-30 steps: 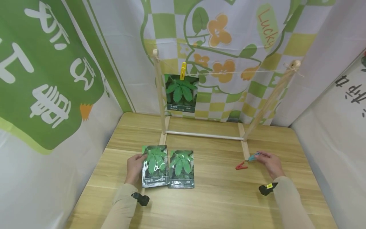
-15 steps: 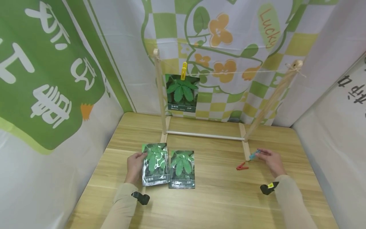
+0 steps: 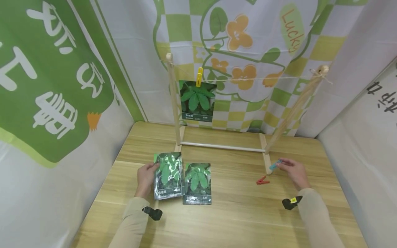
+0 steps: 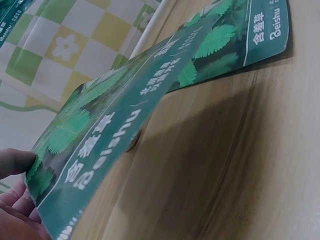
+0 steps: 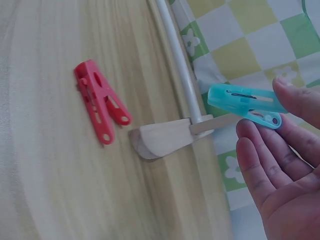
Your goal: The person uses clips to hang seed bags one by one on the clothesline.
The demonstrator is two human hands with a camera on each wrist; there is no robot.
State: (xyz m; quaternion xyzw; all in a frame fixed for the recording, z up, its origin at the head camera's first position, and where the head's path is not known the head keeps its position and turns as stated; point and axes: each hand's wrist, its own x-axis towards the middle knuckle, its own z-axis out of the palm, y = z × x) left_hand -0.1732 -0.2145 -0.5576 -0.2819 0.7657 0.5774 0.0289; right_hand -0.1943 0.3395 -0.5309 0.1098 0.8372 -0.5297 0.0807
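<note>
My left hand (image 3: 145, 178) pinches the left edge of a green seed packet (image 3: 169, 176) printed with a fern-like leaf. In the left wrist view, this packet (image 4: 95, 135) is tilted up off the wooden table, with its shadow beneath. A second, matching packet (image 3: 197, 183) lies flat just to its right. At the right, my right hand (image 3: 293, 172) pinches a blue clothespin (image 5: 247, 102) between thumb and fingers. Below and left of that hand, a red clothespin (image 5: 97, 102) lies on the table. A third packet (image 3: 198, 103) hangs from the string under a yellow clothespin (image 3: 199, 77).
A wooden rack stands at the back, with a left post (image 3: 173, 103), a right post (image 3: 296, 106) and a string (image 3: 254, 79) tied between them. A white rod (image 3: 221, 147) joins its feet low down. Patterned cloth (image 3: 238, 41) hangs right behind it.
My left hand's packet has risen slightly, its top edge moving away from me. My right hand has lifted the blue clothespin a little, up from beside the rack's foot.
</note>
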